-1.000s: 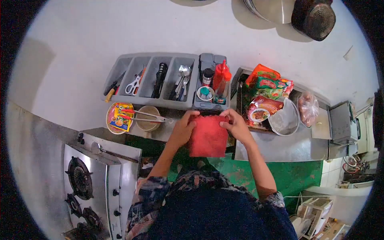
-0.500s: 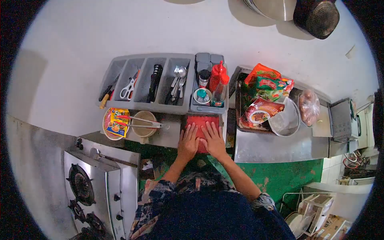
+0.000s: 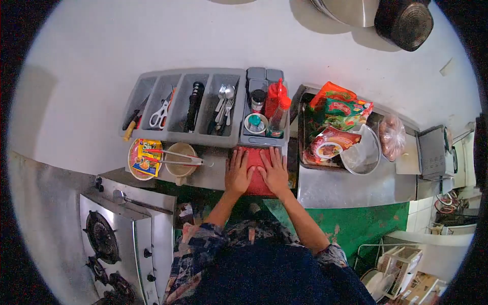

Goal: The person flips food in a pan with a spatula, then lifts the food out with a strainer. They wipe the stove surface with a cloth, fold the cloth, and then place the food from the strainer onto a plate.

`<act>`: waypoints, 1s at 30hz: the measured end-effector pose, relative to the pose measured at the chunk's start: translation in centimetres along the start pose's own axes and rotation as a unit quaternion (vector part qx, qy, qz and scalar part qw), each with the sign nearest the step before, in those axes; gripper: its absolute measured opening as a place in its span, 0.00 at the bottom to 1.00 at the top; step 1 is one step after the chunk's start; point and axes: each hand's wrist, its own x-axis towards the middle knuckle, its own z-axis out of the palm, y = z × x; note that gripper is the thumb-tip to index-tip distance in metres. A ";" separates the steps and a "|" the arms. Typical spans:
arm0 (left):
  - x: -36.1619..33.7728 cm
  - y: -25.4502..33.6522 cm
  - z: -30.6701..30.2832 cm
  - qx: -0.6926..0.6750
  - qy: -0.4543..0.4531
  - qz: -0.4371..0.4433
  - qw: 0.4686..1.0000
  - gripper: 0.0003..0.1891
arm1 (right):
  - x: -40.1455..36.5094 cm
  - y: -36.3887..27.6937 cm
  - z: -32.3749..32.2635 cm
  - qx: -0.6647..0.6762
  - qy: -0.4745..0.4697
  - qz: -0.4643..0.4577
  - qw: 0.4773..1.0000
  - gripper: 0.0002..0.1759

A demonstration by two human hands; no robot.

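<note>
A red cloth (image 3: 256, 158) lies spread on the steel counter, reaching its front edge. My left hand (image 3: 239, 173) rests flat on the cloth's left side, fingers stretched out away from me. On its right side my right hand (image 3: 274, 172) lies flat too, fingers spread. The thumbs point toward each other, with red fabric showing between the hands. Just beyond the fingertips stands a grey caddy (image 3: 261, 139) with a red-capped bottle (image 3: 277, 120), a dark-lidded jar (image 3: 257, 100) and a small white tub (image 3: 255, 123).
A grey cutlery tray (image 3: 175, 135) holds scissors (image 3: 160, 114), forks and spoons. Left of the cloth are a beige mug (image 3: 179, 170), tongs (image 3: 178, 154) and a yellow packet (image 3: 146, 152). A gas stove (image 3: 122, 229) stands lower left; a baking tray (image 3: 305, 152) with food packets sits right.
My hands have slid slightly forward and a little farther apart on the cloth, both staying flat. The camera view has shifted slightly.
</note>
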 end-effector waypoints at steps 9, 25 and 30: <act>0.2 -0.3 -0.5 -0.055 0.056 0.043 0.996 0.32 | 0.1 -0.7 -0.2 -0.010 0.016 0.033 0.999 0.34; -10.3 1.9 -4.1 0.034 0.064 -0.059 0.996 0.27 | -1.2 -0.4 -0.2 -0.010 -0.019 -0.067 0.998 0.38; -21.7 1.1 -4.9 -0.024 0.090 -0.209 0.974 0.24 | -1.2 -1.5 1.1 -0.035 -0.022 -0.148 0.988 0.37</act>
